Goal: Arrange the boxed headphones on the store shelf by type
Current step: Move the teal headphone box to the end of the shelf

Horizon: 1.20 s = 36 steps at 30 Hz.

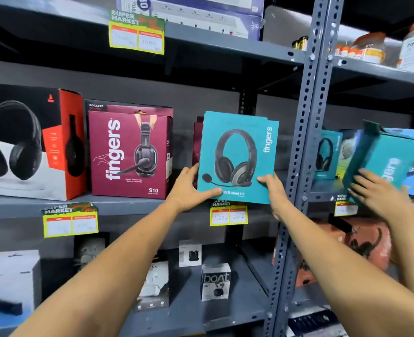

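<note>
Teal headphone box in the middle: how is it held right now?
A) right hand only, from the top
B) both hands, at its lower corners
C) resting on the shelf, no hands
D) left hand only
B: the left hand and right hand each grip a lower corner of the teal headphone box.

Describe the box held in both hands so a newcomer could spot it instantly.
On the middle shelf, just left of the perforated grey upright, the left hand and right hand hold a teal box. It shows a grey headset with a mic; its neighbour, the maroon box, differs in colour.
</note>
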{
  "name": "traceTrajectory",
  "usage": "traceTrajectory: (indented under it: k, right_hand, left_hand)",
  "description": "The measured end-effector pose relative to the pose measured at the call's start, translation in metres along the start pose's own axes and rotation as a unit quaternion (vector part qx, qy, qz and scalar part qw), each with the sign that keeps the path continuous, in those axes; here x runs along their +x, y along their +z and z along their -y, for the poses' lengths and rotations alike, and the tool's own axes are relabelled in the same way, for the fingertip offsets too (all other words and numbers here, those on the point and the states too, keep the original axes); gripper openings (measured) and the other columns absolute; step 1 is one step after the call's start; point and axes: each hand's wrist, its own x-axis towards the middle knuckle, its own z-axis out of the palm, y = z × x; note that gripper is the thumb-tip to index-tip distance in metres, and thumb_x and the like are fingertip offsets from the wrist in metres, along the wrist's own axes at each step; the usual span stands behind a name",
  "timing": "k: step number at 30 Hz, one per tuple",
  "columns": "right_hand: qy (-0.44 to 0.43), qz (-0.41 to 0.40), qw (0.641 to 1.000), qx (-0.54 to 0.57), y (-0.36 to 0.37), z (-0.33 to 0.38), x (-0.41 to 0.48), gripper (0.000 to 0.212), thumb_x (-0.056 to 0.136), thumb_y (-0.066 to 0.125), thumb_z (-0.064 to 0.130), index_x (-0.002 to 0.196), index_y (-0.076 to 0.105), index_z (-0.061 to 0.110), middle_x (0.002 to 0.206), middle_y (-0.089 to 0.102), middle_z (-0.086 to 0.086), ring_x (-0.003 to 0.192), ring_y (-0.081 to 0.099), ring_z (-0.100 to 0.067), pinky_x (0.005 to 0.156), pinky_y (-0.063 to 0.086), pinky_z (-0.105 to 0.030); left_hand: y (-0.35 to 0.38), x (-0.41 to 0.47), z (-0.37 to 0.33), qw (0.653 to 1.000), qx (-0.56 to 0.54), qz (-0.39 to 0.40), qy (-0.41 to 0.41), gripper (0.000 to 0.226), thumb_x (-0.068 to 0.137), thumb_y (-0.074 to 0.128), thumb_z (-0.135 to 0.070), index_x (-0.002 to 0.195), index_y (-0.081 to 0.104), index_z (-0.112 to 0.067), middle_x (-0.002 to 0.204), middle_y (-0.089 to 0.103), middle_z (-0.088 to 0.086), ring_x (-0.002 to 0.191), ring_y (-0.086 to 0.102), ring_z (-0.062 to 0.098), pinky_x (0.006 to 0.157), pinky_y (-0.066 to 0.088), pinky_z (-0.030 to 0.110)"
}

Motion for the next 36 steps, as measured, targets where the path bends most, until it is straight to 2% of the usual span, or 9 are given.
traceTrajectory:
  k: [3, 6, 8, 13, 16, 21, 25, 32, 36]
  right_hand:
    - [-0.015, -0.002, 1.000, 0.019, 0.006, 0.003, -0.022, 0.035, 0.067, 0.049, 0.022, 0.102, 0.052, 0.022, 0.087, 0.063, 0.004, 0.071, 0.063, -0.010, 0.059, 0.052, -0.023]
    - [-0.053, 0.005, 0.998, 0.030, 0.017, 0.007, -0.043, 0.046, 0.068, 0.047, 0.021, 0.113, 0.047, 0.014, 0.089, 0.061, 0.003, 0.065, 0.064, -0.002, 0.055, 0.051, -0.017]
    - [-0.074, 0.015, 0.996, 0.045, 0.028, 0.010, -0.056, 0.044, 0.071, 0.051, 0.025, 0.115, 0.048, 0.016, 0.094, 0.062, 0.005, 0.067, 0.066, 0.004, 0.061, 0.053, -0.018]
    - [-0.114, -0.009, 0.993, 0.006, 0.065, 0.010, -0.083, 0.046, 0.070, 0.060, 0.064, 0.109, 0.058, 0.043, 0.105, 0.068, 0.016, 0.103, 0.066, -0.018, 0.096, 0.051, -0.047]
    - [-0.131, 0.008, 0.991, -0.002, 0.100, 0.017, -0.103, 0.064, 0.071, 0.059, 0.063, 0.125, 0.055, 0.028, 0.106, 0.066, 0.016, 0.108, 0.065, -0.020, 0.096, 0.051, -0.043]
    - [-0.152, 0.054, 0.986, -0.036, 0.170, 0.026, -0.135, 0.076, 0.069, 0.053, 0.068, 0.131, 0.052, 0.024, 0.101, 0.064, 0.021, 0.102, 0.064, -0.015, 0.097, 0.050, -0.040]
    - [-0.167, 0.064, 0.980, -0.082, 0.231, 0.037, -0.160, 0.078, 0.074, 0.048, 0.067, 0.140, 0.046, 0.025, 0.103, 0.064, 0.015, 0.107, 0.064, -0.020, 0.094, 0.049, -0.032]
    - [-0.181, 0.087, 0.976, -0.089, 0.358, 0.063, -0.185, 0.067, 0.085, 0.050, 0.063, 0.140, 0.046, 0.026, 0.105, 0.064, 0.015, 0.112, 0.060, -0.025, 0.096, 0.048, -0.038]
    - [-0.190, 0.104, 0.973, -0.081, 0.434, 0.073, -0.196, 0.055, 0.090, 0.050, 0.056, 0.135, 0.051, 0.023, 0.116, 0.068, 0.007, 0.111, 0.061, -0.024, 0.091, 0.049, -0.033]
  left_hand:
    - [-0.003, -0.017, -0.004, 0.999, 0.009, -0.015, 0.042, 0.092, 0.067, 0.081, -0.050, 0.144, 0.037, -0.025, 0.123, 0.048, 0.004, 0.100, 0.035, -0.025, 0.098, 0.035, 0.019]
    - [-0.004, -0.044, -0.013, 0.997, 0.003, -0.053, 0.054, 0.093, 0.069, 0.064, -0.062, 0.146, 0.034, -0.020, 0.132, 0.046, 0.005, 0.108, 0.034, -0.008, 0.100, 0.031, 0.018]
    - [-0.009, -0.065, -0.017, 0.994, -0.007, -0.097, 0.045, 0.088, 0.073, 0.053, -0.066, 0.144, 0.036, -0.017, 0.130, 0.046, 0.005, 0.106, 0.034, -0.006, 0.099, 0.033, 0.020]
    - [-0.047, -0.113, -0.017, 0.987, 0.029, -0.156, 0.036, 0.082, 0.076, 0.055, -0.065, 0.142, 0.038, -0.019, 0.122, 0.045, -0.002, 0.105, 0.043, 0.000, 0.093, 0.042, 0.025]
    - [-0.081, -0.137, -0.012, 0.980, 0.070, -0.185, 0.030, 0.082, 0.076, 0.055, -0.066, 0.139, 0.041, -0.013, 0.119, 0.047, 0.000, 0.105, 0.047, 0.007, 0.093, 0.045, 0.029]
    - [-0.145, -0.181, 0.008, 0.968, 0.112, -0.223, 0.002, 0.075, 0.076, 0.055, -0.065, 0.130, 0.047, -0.014, 0.111, 0.051, 0.001, 0.100, 0.053, 0.015, 0.086, 0.050, 0.034]
    - [-0.208, -0.203, 0.026, 0.960, 0.138, -0.245, -0.014, 0.068, 0.075, 0.056, -0.064, 0.125, 0.049, -0.019, 0.104, 0.052, -0.003, 0.096, 0.054, 0.016, 0.084, 0.052, 0.041]
    - [-0.335, -0.232, 0.061, 0.949, 0.157, -0.270, -0.031, 0.061, 0.077, 0.060, -0.064, 0.121, 0.050, -0.022, 0.109, 0.058, -0.002, 0.099, 0.060, 0.017, 0.083, 0.056, 0.042]
    - [-0.406, -0.239, 0.088, 0.943, 0.180, -0.278, -0.028, 0.054, 0.082, 0.066, -0.052, 0.118, 0.054, -0.013, 0.106, 0.063, 0.001, 0.092, 0.059, 0.014, 0.076, 0.051, 0.020]
